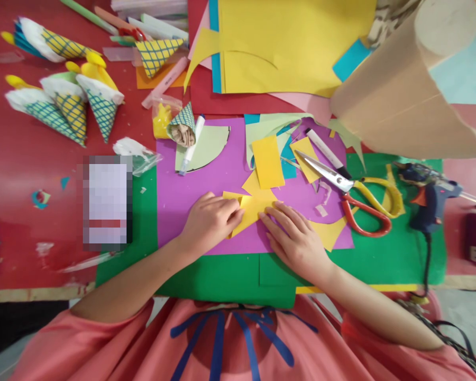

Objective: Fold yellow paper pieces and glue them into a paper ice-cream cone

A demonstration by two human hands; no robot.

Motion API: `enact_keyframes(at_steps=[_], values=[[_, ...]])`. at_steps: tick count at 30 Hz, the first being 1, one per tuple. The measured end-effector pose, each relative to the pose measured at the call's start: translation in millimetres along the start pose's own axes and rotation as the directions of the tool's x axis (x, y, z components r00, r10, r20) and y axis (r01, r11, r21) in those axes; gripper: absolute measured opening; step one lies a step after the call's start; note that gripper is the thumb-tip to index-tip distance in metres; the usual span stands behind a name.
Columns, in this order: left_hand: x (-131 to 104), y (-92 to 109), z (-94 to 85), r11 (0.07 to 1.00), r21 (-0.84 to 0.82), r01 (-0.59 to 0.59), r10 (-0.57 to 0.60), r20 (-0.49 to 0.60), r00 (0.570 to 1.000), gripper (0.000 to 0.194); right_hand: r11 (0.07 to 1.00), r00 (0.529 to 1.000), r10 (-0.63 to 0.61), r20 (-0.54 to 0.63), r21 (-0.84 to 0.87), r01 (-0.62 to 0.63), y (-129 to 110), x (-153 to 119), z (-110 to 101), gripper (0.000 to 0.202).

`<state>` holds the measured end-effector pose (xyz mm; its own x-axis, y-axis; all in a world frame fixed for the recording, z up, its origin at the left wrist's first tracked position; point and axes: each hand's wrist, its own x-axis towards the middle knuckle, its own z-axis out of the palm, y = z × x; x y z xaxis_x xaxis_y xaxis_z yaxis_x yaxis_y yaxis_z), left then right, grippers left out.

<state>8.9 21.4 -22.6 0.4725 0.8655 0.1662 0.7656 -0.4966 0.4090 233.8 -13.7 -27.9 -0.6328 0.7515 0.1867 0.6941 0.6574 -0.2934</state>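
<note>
My left hand (211, 219) pinches the folded edge of a piece of yellow paper (250, 212) lying on the purple sheet (198, 188). The fingers of my right hand (297, 238) are stretched out, their tips resting at the right side of that paper. Just beyond it lie a yellow paper rectangle (268, 162) and a smaller yellow piece (304, 159). Scissors (343, 182) with yellow and red handles rest to the right, blades partly apart. A marker (328, 152) lies behind them. A curved yellow scrap (331, 233) sits beside my right wrist.
A glue gun (432, 203) with its cord is at the right, below a large brown paper roll (396, 100). Several decorated paper cones (101, 108) lie at the left. Yellow sheets (301, 42) are stacked at the back. A green sheet (222, 275) lies under the purple one.
</note>
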Motion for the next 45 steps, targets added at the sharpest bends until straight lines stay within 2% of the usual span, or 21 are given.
enact_keyframes(at_steps=[23,29,34,39,45], values=[[0,1,-0.1,0.998,0.056,-0.005,0.004,0.013,1.0,0.031,1.0,1.0,-0.009,-0.019,-0.03,0.008,-1,1,-3,0.036],[-3,-2,3.0,0.998,0.065,-0.016,0.016,-0.012,1.0,0.005,1.0,1.0,-0.012,-0.024,-0.026,0.012,-1,1,-2,0.036],[-7,-4,3.2,0.992,0.096,-0.087,0.087,0.005,0.996,0.018,1.0,1.0,-0.004,-0.029,-0.029,0.003,-1,2,-2,0.035],[-12,-5,2.6,0.954,0.238,-0.18,0.178,0.029,0.984,0.03,1.0,0.999,0.0,-0.032,-0.025,0.0,-1,1,-1,0.035],[-12,-2,0.7,0.95,0.252,-0.184,0.178,0.047,0.983,0.03,0.999,1.0,-0.006,-0.016,-0.045,0.005,-1,0,-2,0.037]])
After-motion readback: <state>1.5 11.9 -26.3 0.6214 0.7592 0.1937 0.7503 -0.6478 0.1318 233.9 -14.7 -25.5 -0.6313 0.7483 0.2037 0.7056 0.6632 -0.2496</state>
